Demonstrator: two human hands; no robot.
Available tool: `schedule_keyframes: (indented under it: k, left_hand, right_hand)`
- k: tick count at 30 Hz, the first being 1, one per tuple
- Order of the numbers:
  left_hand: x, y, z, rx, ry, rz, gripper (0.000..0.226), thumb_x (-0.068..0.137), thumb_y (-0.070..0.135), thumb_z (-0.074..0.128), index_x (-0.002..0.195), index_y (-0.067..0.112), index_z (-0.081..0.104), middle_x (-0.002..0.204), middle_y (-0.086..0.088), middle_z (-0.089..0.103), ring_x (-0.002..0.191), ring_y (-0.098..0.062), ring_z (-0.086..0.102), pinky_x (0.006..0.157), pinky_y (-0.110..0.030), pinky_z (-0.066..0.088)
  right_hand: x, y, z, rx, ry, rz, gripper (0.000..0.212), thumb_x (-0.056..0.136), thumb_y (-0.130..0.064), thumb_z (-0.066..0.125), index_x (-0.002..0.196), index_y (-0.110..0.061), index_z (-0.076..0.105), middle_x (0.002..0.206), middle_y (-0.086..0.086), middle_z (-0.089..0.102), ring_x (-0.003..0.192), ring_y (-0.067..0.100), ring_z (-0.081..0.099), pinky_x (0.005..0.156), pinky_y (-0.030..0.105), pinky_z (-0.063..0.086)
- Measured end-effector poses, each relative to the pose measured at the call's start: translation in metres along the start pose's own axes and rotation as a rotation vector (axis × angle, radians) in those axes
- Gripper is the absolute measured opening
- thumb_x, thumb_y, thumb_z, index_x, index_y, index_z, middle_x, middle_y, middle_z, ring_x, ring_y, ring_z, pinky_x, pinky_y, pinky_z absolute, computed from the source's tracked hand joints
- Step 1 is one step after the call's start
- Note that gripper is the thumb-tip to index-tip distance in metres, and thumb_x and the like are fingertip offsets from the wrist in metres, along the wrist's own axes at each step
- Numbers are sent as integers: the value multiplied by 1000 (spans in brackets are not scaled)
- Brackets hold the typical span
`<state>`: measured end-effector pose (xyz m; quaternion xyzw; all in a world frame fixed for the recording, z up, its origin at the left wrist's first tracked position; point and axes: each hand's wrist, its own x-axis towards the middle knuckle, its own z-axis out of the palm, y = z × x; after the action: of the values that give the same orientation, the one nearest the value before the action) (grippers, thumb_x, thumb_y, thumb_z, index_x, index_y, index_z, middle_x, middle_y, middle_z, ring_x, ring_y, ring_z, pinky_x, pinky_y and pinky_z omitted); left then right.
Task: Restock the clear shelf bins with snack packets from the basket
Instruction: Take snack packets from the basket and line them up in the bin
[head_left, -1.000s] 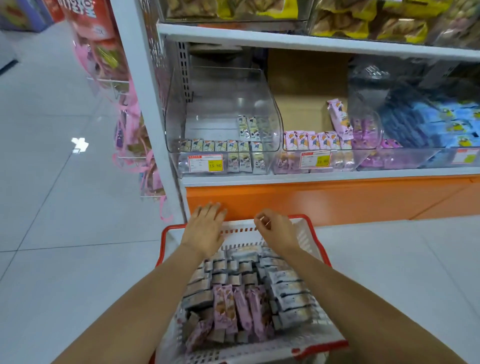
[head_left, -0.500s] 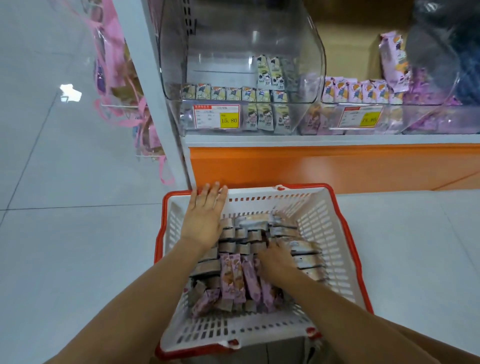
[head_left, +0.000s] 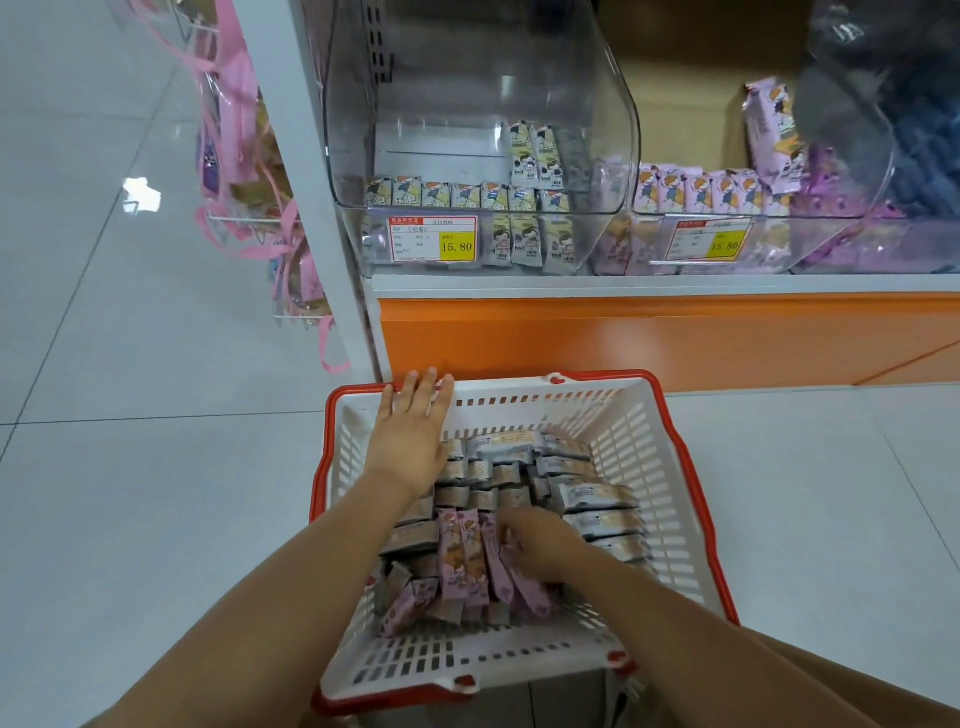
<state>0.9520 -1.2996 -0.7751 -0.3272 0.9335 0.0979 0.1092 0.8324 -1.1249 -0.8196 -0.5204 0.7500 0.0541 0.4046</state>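
Observation:
A white basket with a red rim (head_left: 670, 467) stands on the floor below the shelf, full of grey packets (head_left: 597, 493) and purple packets (head_left: 460, 556). My left hand (head_left: 410, 431) lies flat with straight fingers over the basket's far left rim. My right hand (head_left: 540, 545) is down among the packets, its fingers curled on the purple ones. On the shelf, a clear bin (head_left: 467, 130) at left holds a low row of yellow-grey packets. To its right, a second clear bin (head_left: 769, 239) holds purple packets.
An orange shelf base (head_left: 649, 338) runs just behind the basket. A white upright post (head_left: 322, 182) with pink hanging goods (head_left: 244, 156) stands at left. Yellow price tags (head_left: 434, 239) sit on the bin fronts. Glossy tiled floor (head_left: 130, 467) surrounds the basket.
My right hand dropped from the basket's far rim into the packets and now grasps the purple ones. My left hand stayed at the far rim. My view tilted down and closer.

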Motion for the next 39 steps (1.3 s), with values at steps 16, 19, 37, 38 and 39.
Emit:
schedule_keyframes:
  k: [16,19,37,38,39]
  left_hand:
    - [-1,85,-118,-1209,-99,-108,32,99,32,55,90,4,66,83,-10,70,66,-18,65,63,-29,48]
    - [2,96,-138,-1201,-13,-107,36,97,29,57,76,2,67,70,-14,66,63,-25,57,61,-33,41]
    - [76,134,-221,-362,657,220,48,95,31,53,140,17,48,155,-6,33,145,-25,23,118,-41,15]
    - [82,131,-219,-313,644,221,51,96,32,52,144,17,43,159,-6,26,147,-25,18,120,-40,9]
    - [86,129,-216,-276,637,227,54,97,33,51,148,18,39,161,-5,20,149,-25,14,120,-38,4]
  right_hand:
    - [-71,-18,-168,536,799,-338,43,85,-10,72,122,-12,51,104,-1,63,87,3,58,80,28,52]
    - [-91,-14,-184,546,772,-367,44,87,-12,71,124,-15,49,109,-6,59,90,-3,57,81,21,50]
    - [-112,81,-339,404,1314,-28,30,85,-14,72,112,-17,58,88,-5,60,80,13,57,71,27,45]
    - [-105,88,-347,368,1309,15,30,86,-15,71,113,-16,58,89,-3,61,81,16,58,70,28,43]
    - [-97,95,-354,331,1292,55,31,86,-15,71,115,-15,58,90,-2,62,83,18,59,71,28,42]
